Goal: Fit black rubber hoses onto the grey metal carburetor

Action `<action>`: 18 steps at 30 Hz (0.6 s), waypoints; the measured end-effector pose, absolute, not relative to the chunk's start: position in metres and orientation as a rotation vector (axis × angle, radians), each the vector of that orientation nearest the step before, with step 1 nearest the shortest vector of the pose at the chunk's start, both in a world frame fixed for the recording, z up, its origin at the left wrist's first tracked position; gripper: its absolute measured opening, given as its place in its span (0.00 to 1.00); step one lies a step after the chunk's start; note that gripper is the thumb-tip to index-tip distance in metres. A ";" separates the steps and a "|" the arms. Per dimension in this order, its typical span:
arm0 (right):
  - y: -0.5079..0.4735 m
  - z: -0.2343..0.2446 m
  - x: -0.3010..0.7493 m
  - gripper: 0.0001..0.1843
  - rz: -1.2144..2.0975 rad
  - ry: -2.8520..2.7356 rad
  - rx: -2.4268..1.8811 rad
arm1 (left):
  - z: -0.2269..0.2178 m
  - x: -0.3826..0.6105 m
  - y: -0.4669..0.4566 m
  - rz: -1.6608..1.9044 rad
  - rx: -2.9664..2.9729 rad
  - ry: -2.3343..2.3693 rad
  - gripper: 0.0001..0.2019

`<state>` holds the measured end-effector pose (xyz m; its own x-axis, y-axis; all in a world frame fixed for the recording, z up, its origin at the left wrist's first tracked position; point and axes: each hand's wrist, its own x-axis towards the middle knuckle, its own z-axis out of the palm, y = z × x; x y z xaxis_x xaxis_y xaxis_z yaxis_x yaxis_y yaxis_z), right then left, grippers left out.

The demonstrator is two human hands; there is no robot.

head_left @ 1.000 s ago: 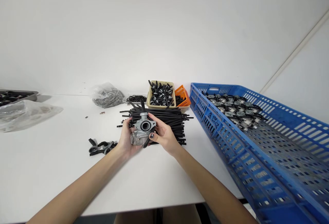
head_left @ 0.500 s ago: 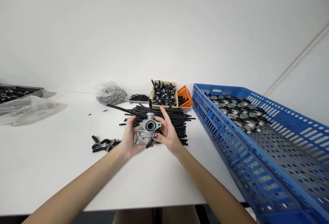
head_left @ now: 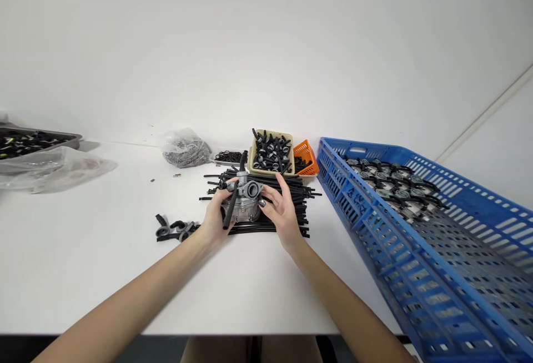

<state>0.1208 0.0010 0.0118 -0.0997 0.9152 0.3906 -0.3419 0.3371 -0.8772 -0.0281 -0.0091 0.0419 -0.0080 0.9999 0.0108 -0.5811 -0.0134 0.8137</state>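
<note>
Both my hands hold a small grey metal carburetor above the white table. My left hand grips its left side, and a black rubber hose hangs down from the part across the fingers. My right hand grips the right side with fingers curled on the body. Just behind the part lies a pile of black rubber hoses.
A beige bin of black clips and an orange basket stand behind the hoses. A long blue crate with several carburetors fills the right. A few clips lie left of my hands. Plastic bags and a metal tray sit far left.
The carburetor has been turned in my hands and moved slightly away over the hose pile. The black hose that stuck out to the left now hangs down at its left side.
</note>
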 end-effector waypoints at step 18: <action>-0.018 0.025 0.119 0.05 0.532 -1.621 -0.793 | 0.028 -0.037 0.004 1.796 1.302 0.943 0.18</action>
<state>0.1187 -0.0181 0.0251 -0.0736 0.7434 0.6648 0.2051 0.6636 -0.7194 -0.0370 0.0039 0.0284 -0.2352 0.8664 0.4406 -0.1295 -0.4772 0.8692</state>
